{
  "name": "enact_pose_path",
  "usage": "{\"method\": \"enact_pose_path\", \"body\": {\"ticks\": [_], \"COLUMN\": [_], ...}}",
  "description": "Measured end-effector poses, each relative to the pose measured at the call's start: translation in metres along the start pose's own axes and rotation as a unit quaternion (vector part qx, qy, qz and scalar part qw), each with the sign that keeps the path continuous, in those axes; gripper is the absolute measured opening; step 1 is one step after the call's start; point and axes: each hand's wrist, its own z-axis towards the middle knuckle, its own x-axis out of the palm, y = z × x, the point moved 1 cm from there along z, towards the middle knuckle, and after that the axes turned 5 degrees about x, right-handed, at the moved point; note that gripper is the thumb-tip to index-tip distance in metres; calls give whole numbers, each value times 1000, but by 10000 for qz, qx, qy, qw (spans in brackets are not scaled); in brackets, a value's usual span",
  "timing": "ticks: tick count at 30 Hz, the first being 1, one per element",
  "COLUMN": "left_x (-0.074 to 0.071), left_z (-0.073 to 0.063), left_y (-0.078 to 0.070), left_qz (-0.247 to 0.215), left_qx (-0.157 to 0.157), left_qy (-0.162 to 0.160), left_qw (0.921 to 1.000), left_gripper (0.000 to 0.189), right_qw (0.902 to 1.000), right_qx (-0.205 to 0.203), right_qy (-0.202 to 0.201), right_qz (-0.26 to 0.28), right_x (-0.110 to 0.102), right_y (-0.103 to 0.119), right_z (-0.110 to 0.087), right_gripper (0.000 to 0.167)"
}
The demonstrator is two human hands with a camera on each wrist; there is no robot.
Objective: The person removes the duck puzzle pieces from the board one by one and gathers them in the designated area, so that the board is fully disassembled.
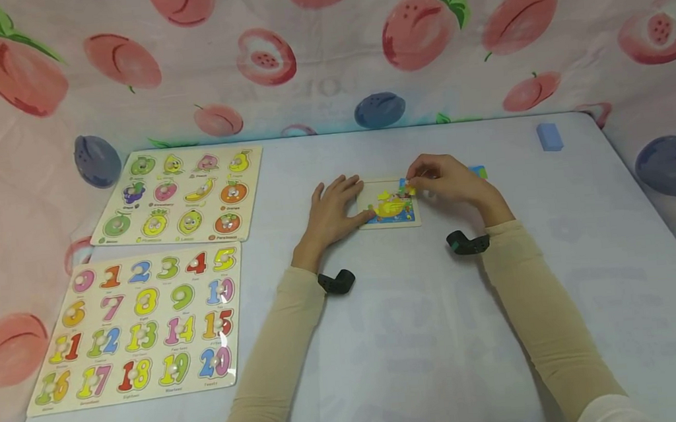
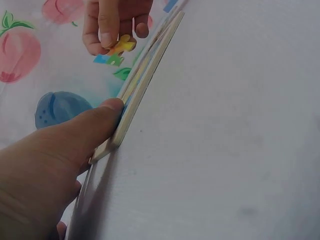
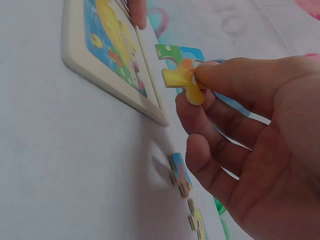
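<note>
A small wooden jigsaw board [image 1: 375, 189] lies on the table, partly filled with a yellow and blue picture. My left hand [image 1: 336, 218] rests at its left side, fingers spread and thumb on the near-left rim, as the left wrist view also shows. Above the board's far-right corner my right hand [image 1: 447, 177] pinches a jigsaw piece [image 3: 176, 77], yellow and orange with green and blue parts, between thumb and fingers. The piece is off the table. Loose jigsaw pieces [image 3: 180, 172] lie beside the board below my right hand; in the head view the hand mostly hides them.
On the left lie a fruit peg board [image 1: 253, 178] and, nearer, a number peg board [image 1: 236, 318]. A blue block [image 1: 549, 137] sits at the far right. Behind the table [image 1: 419, 337] hangs a fruit-print cloth [image 1: 325, 46].
</note>
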Motion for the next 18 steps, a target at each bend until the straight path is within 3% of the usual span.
{"method": "enact_pose_path", "body": {"ticks": [2,9,18], "left_x": [0,1,1], "left_z": [0,0,-1], "left_y": [0,0,0], "left_qz": [-6,-40,-77], "left_qx": [-8,36,8], "left_qy": [3,-37,-45], "left_qw": [10000,10000,10000], "left_gripper": [69,68,67], "right_qw": [9999,9988,9958], "right_qx": [54,444,817], "right_qy": [-57,-123,53], "right_qz": [-66,-152,-407], "right_x": [-3,-10,-18], "right_y": [-2,-43,-51], "right_z": [-1,13,8], "right_gripper": [15,21,21]}}
